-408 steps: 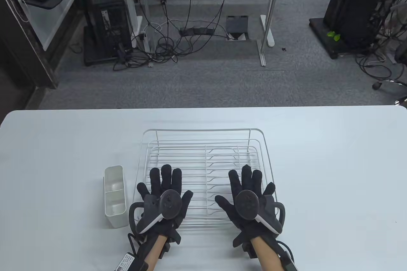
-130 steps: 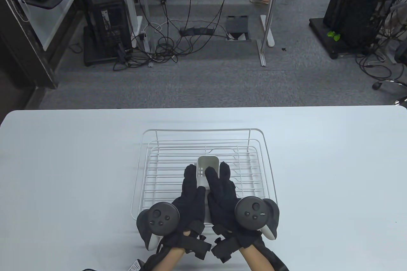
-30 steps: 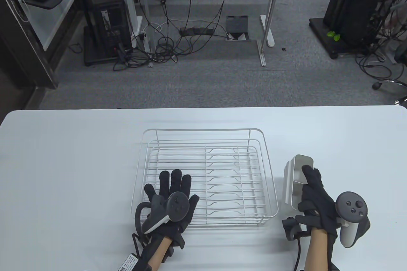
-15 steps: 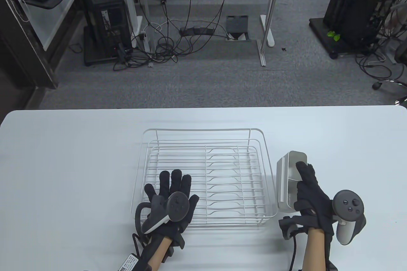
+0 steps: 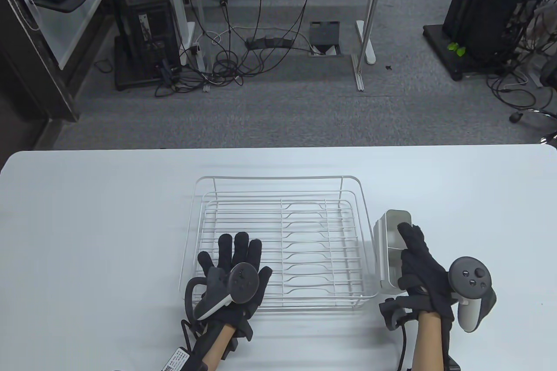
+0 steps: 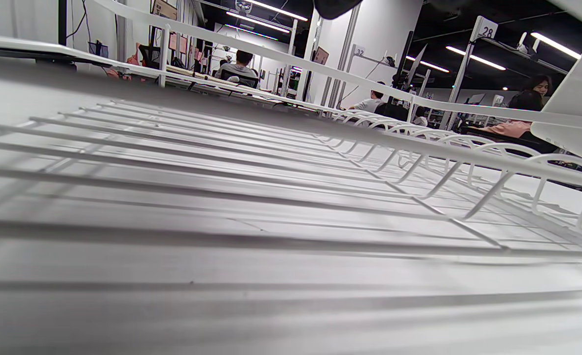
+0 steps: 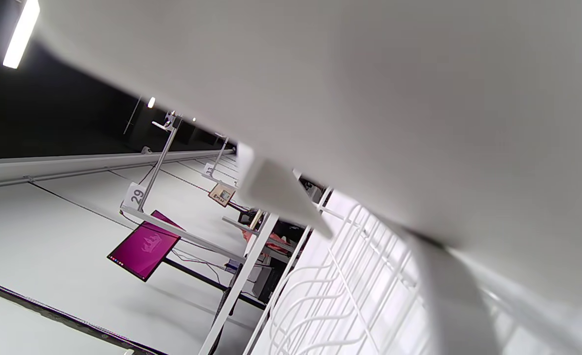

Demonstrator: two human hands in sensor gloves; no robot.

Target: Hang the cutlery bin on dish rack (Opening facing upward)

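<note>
- Table view: your right hand [image 5: 424, 275] grips the cutlery bin [image 5: 390, 249] from its outer side, with fingers [image 5: 409, 236] reaching over the rim into the opening.
- The cutlery bin is upright, opening facing upward, and a divider is visible inside it.
- The cutlery bin sits against the right side rail of the dish rack [image 5: 278, 240], toward the near right corner. You cannot tell from this view whether its hook is seated on the rail.
- Your left hand [image 5: 233, 277] lies flat with fingers spread over the near left part of the dish rack. Its grip is open and holds nothing.
- The dish rack stands on the tabletop [image 5: 87, 223], roughly centred between your hands.
- Left wrist view: the camera looks low across the wires of the dish rack [image 6: 271, 162]. The cutlery bin [image 6: 574, 98] shows at the upper right edge, above the far side rail.
- Right wrist view: the wall of the cutlery bin [image 7: 370, 98] fills most of the frame. The wires of the dish rack [image 7: 350, 276] show below it, close to the bin.
</note>
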